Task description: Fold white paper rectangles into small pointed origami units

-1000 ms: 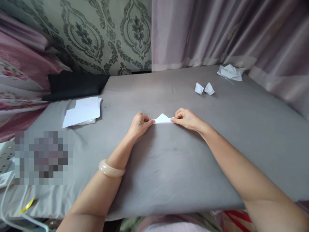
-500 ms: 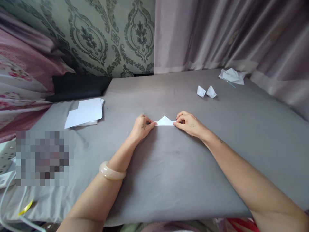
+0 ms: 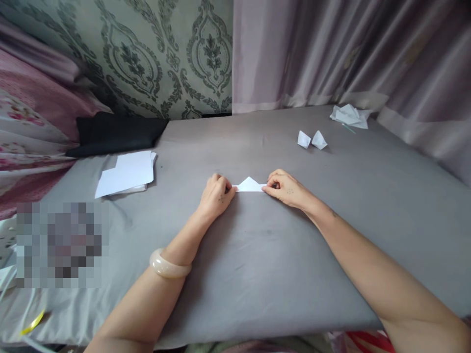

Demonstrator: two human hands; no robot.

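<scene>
A small folded white paper [image 3: 249,186] lies near the middle of the grey cloth-covered table [image 3: 265,255]. It has a straight near edge and a triangular peak pointing away from me. My left hand [image 3: 218,192] pinches its left end between thumb and fingers. At the right end, my right hand [image 3: 284,187] pinches the paper the same way. Both ends are partly hidden by my fingertips. A pale bangle [image 3: 170,265] sits on my left forearm.
Two small folded paper shapes [image 3: 311,140] stand beyond my right hand. Crumpled white paper [image 3: 351,116] lies at the far right with a thin stick. A stack of white sheets [image 3: 127,174] and a folded black cloth [image 3: 119,133] are at left. A yellow strip [image 3: 33,322] lies near left.
The whole view has shifted slightly, so things sit a little further left. My left hand's fingers have curled a bit more over the paper's left end. Both hands still grip the folded paper.
</scene>
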